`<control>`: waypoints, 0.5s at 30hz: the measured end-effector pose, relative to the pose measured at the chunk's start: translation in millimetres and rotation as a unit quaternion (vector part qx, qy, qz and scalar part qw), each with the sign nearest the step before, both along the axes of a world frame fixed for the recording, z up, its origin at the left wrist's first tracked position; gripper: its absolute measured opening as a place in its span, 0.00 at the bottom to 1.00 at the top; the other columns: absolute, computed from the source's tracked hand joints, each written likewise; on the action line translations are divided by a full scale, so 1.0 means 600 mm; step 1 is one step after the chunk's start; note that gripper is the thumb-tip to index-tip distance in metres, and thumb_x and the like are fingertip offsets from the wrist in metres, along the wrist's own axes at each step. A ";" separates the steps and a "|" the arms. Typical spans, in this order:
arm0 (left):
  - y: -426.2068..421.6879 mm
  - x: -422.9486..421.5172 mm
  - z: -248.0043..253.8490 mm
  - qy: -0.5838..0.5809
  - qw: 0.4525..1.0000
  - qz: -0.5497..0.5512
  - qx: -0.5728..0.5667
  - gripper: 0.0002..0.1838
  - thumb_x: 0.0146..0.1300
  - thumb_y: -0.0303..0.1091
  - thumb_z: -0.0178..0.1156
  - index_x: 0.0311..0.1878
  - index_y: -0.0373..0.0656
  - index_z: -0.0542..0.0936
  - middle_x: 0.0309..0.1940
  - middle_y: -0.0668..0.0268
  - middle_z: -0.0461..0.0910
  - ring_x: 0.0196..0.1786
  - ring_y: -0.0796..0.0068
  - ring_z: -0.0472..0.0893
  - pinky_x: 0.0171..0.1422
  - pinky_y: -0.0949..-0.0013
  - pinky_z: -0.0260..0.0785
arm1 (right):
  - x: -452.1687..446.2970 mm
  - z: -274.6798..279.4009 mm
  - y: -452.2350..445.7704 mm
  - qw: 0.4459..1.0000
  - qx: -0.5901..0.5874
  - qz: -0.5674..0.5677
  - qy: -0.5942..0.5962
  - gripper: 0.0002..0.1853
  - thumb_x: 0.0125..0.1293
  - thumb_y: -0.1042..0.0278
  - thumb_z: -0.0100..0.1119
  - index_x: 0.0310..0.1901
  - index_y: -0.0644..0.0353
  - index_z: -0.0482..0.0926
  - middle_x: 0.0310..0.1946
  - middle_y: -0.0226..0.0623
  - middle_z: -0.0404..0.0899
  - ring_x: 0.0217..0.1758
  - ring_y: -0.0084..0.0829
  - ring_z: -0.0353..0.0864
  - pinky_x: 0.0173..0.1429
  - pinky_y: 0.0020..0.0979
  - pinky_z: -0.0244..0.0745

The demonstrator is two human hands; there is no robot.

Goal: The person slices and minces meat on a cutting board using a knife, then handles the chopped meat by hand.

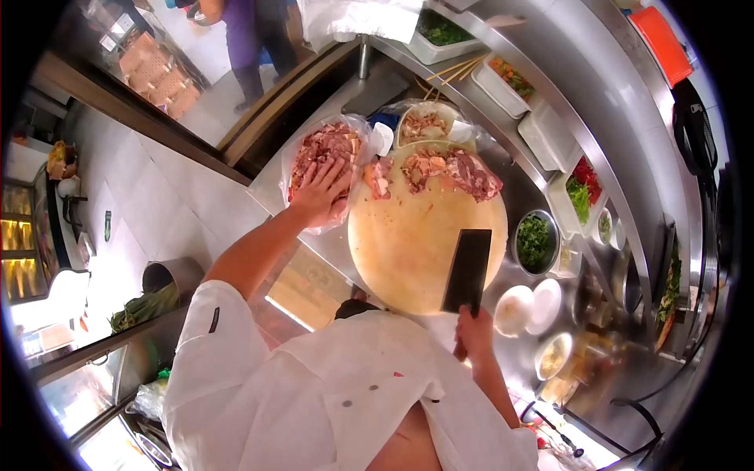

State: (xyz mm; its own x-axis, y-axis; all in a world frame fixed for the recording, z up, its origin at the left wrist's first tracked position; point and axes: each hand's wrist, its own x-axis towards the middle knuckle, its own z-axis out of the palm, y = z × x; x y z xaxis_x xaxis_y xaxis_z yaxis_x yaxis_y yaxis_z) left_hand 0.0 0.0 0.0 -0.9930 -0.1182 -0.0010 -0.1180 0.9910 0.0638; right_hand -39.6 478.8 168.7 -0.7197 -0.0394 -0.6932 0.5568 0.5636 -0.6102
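Note:
A heap of raw meat pieces (330, 146) lies in a clear plastic bag left of the round cutting board (408, 251). My left hand (320, 192) rests on this heap, fingers spread. My right hand (474, 334) grips the handle of a cleaver (468, 271), whose broad dark blade is over the board's lower right part. Along the board's far edge lie cut meat pieces (471, 176), with a smaller piece (378, 178) at the left. Just beyond the board stands a bowl of chopped meat (424, 125).
A metal bowl of chopped greens (535, 243) stands right of the board, near white bowls (514, 310). Vegetable trays (506, 85) line the shelf at the upper right. Behind the glass at the top stands a person in purple (245, 35).

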 end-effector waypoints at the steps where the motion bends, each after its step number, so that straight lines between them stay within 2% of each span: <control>1: -0.014 -0.011 0.002 0.021 1.000 0.014 -0.005 0.43 0.78 0.65 0.48 0.88 0.52 0.56 0.90 0.54 0.46 0.91 0.52 0.44 0.92 0.42 0.30 | 0.004 0.002 -0.005 1.000 0.005 0.003 -0.005 0.13 0.78 0.62 0.61 0.40 0.63 0.77 0.20 0.33 0.75 0.17 0.28 0.75 0.22 0.33 0.73; 2: -0.025 -0.020 0.004 0.041 0.999 0.030 -0.009 0.42 0.80 0.63 0.46 0.88 0.49 0.57 0.90 0.54 0.47 0.91 0.52 0.44 0.92 0.41 0.30 | 0.005 0.002 -0.007 1.000 0.011 0.008 -0.010 0.13 0.78 0.62 0.61 0.40 0.64 0.77 0.19 0.32 0.74 0.17 0.27 0.74 0.22 0.33 0.72; 6: -0.017 -0.046 0.024 0.081 0.986 0.137 0.047 0.43 0.80 0.62 0.46 0.88 0.46 0.56 0.89 0.53 0.49 0.91 0.51 0.45 0.91 0.40 0.28 | 0.028 -0.009 0.032 1.000 -0.003 0.018 -0.018 0.13 0.78 0.62 0.61 0.40 0.64 0.77 0.20 0.33 0.74 0.18 0.28 0.75 0.22 0.33 0.72; 9: 0.019 -0.026 0.031 0.007 0.992 0.118 0.041 0.45 0.78 0.64 0.46 0.88 0.46 0.56 0.89 0.53 0.49 0.91 0.51 0.45 0.91 0.40 0.29 | 0.045 -0.009 0.055 0.999 -0.008 0.034 -0.024 0.14 0.78 0.61 0.61 0.39 0.65 0.77 0.20 0.35 0.75 0.18 0.28 0.75 0.22 0.34 0.73; 13: 0.051 0.017 0.062 0.047 0.992 0.119 -0.006 0.42 0.77 0.64 0.48 0.86 0.50 0.62 0.88 0.52 0.51 0.91 0.50 0.46 0.91 0.40 0.30 | 0.046 -0.025 0.088 0.997 0.007 0.075 -0.002 0.15 0.79 0.61 0.60 0.39 0.66 0.77 0.20 0.37 0.77 0.18 0.30 0.77 0.23 0.35 0.74; 14: 0.059 0.038 0.062 0.132 0.983 0.129 0.010 0.37 0.77 0.57 0.53 0.83 0.51 0.68 0.86 0.50 0.58 0.88 0.47 0.53 0.91 0.40 0.36 | 0.046 -0.031 0.103 0.996 0.014 0.091 0.006 0.15 0.79 0.61 0.60 0.39 0.67 0.77 0.20 0.37 0.77 0.18 0.30 0.77 0.23 0.35 0.74; 15: 0.067 0.061 0.065 0.153 0.977 0.147 0.029 0.35 0.77 0.53 0.56 0.82 0.50 0.69 0.84 0.50 0.60 0.87 0.46 0.56 0.90 0.40 0.40 | 0.047 -0.034 0.114 0.995 0.015 0.099 0.017 0.15 0.79 0.61 0.60 0.39 0.67 0.77 0.20 0.38 0.78 0.18 0.31 0.78 0.23 0.36 0.75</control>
